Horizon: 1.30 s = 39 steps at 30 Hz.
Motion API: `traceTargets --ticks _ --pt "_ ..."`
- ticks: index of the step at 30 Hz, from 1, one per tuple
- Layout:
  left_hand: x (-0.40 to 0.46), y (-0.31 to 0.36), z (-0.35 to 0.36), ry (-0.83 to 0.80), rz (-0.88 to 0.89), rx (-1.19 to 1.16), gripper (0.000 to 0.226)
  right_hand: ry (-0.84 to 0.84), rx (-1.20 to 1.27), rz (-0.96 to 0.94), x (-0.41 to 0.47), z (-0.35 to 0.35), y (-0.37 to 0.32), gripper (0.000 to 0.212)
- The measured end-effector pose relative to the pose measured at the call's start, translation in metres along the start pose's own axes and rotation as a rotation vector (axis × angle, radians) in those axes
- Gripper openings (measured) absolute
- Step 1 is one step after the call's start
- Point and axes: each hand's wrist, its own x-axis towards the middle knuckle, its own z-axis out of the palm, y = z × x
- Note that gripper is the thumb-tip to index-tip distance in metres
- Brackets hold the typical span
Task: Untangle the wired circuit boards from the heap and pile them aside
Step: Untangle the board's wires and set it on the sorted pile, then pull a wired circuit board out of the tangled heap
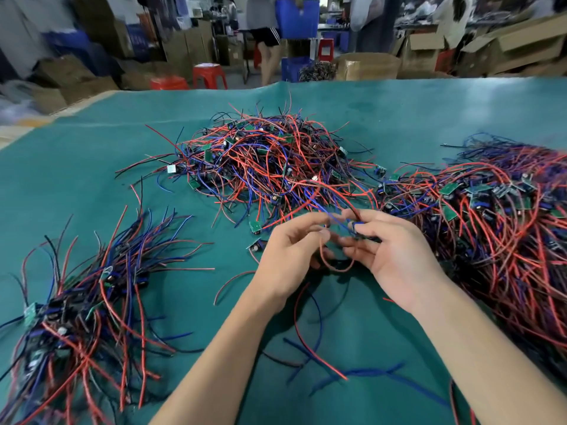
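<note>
Broadly, a table (92,142) covered with green cloth is seen, and every place below is given relative to the tangled heap (270,161) of red, blue and black wires and small green circuit boards lying at its middle. To the right of the heap, and touching its edge, a larger mass of wired boards (497,228) is spread toward the table's right rim. Nearer the camera and to the left of the heap, well apart from it, a sorted pile (89,299) is laid with its wires fanned out in roughly one direction. Just in front of the heap, both hands are raised over the cloth. By the left hand (291,253) a red wire (329,265) is pinched between thumb and curled fingers, and a loop of it hangs below. By the right hand (395,250) a small wired board (357,227) is gripped at the fingertips, with a blue lead running from it back toward the heap. Two loose boards (255,227) lie on the cloth between the heap and the left hand. Behind the heap, beyond the table, cardboard boxes (515,47), red stools (210,75) and blue crates (297,18) are seen, blurred.
</note>
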Motion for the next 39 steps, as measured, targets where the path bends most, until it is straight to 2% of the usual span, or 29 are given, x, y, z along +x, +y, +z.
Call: traceTargets --ticks 4,7,9,12,16,19,22,26,30,34,39 --pt "0.000 0.002 -0.003 -0.062 -0.054 -0.148 0.043 0.041 0.065 -0.031 0.001 -0.003 -0.003 0.023" --pt "0.000 -0.001 -0.004 -0.040 -0.068 -0.134 0.027 0.041 0.151 -0.075 0.002 -0.008 -0.005 0.016" --pt "0.001 -0.002 -0.004 -0.027 -0.082 -0.141 0.019 0.001 0.188 -0.097 0.002 -0.008 -0.007 0.019" --pt "0.002 -0.002 -0.002 -0.021 -0.115 -0.140 0.020 -0.069 0.121 -0.089 0.002 -0.007 -0.005 0.018" --pt "0.001 -0.002 0.000 -0.123 -0.123 -0.079 0.026 -0.113 0.053 -0.098 0.000 0.001 0.004 0.020" --pt "0.000 -0.003 -0.003 -0.180 -0.100 -0.039 0.017 -0.159 0.005 -0.066 -0.002 0.005 0.009 0.025" --pt "0.001 -0.005 -0.004 -0.188 -0.091 -0.004 0.010 -0.181 -0.027 -0.071 -0.003 0.008 0.014 0.021" --pt "0.001 -0.005 -0.002 -0.181 -0.081 0.038 0.015 -0.179 -0.031 -0.098 -0.002 0.005 0.013 0.023" --pt "0.001 -0.008 0.003 -0.155 -0.055 0.142 0.015 -0.118 -0.064 -0.139 0.000 0.002 0.014 0.022" --pt "0.002 -0.009 0.003 -0.091 -0.082 0.155 0.019 -0.033 -0.171 -0.199 0.003 -0.001 0.016 0.010" --pt "0.003 -0.012 0.002 -0.066 -0.061 0.207 0.034 0.041 -0.290 -0.269 0.005 -0.008 0.010 0.010"
